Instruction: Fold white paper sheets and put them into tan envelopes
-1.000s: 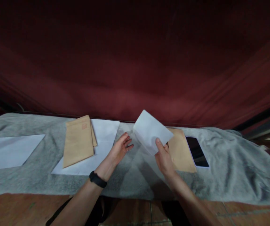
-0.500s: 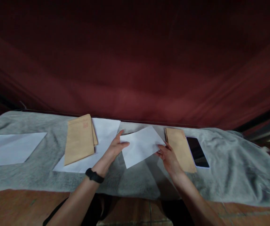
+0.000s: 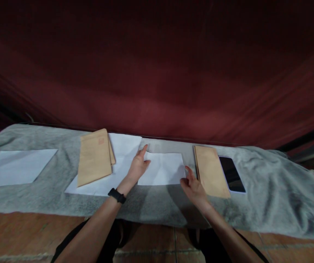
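Note:
A white sheet [image 3: 162,170] lies on the grey cloth [image 3: 157,204] between my two hands, its long edges running left to right. My left hand [image 3: 139,164] is at the sheet's left edge, thumb and fingers apart, with a black band on the wrist. Just off the right edge of the sheet is my right hand [image 3: 192,185], its fingers apart and holding nothing. To the right of that hand are brown envelopes [image 3: 211,171]. On the left, more brown envelopes [image 3: 94,159] rest on white paper [image 3: 125,149].
A dark phone [image 3: 231,174] lies right of the right-hand envelopes. Another white sheet [image 3: 20,166] is at the far left. A dark red curtain-like surface [image 3: 157,73] rises behind the cloth. Brown floor tiles [image 3: 31,233] show in front.
Both hands have let go of the white sheet. It was tilted between them and now lies flat and straighter on the cloth. The fingers of both hands have spread.

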Action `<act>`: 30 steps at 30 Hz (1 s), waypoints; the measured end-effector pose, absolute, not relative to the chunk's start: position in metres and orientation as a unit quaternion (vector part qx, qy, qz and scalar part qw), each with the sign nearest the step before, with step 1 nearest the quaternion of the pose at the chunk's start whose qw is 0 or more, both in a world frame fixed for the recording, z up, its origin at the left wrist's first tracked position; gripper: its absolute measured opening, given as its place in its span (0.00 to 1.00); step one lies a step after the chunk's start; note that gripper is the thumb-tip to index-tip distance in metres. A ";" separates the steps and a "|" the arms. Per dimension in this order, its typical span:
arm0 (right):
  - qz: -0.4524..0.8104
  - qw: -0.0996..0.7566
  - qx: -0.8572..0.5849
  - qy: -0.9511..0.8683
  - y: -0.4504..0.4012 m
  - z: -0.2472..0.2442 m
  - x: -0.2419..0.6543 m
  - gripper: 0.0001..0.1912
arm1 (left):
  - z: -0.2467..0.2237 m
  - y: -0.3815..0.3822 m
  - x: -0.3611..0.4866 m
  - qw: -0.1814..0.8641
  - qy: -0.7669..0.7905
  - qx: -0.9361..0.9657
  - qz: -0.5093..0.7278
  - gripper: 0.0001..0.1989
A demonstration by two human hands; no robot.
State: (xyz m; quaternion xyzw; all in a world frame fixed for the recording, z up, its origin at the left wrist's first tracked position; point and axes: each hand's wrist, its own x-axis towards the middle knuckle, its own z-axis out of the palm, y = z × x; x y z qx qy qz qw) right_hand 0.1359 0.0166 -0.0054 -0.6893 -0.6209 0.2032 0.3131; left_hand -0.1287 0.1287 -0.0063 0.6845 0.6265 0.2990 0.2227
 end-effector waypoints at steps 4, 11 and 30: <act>0.036 0.188 -0.678 -0.710 0.008 0.012 0.135 0.24 | -0.010 0.128 -0.129 0.208 0.603 0.709 0.302 0.38; 0.057 0.232 -0.593 -0.769 0.030 -0.001 0.109 0.25 | -0.011 0.129 -0.123 0.203 0.570 0.741 0.292 0.41; -0.017 0.141 -0.605 -0.783 0.054 -0.039 0.084 0.29 | -0.027 0.070 -0.063 0.035 0.551 0.822 0.142 0.33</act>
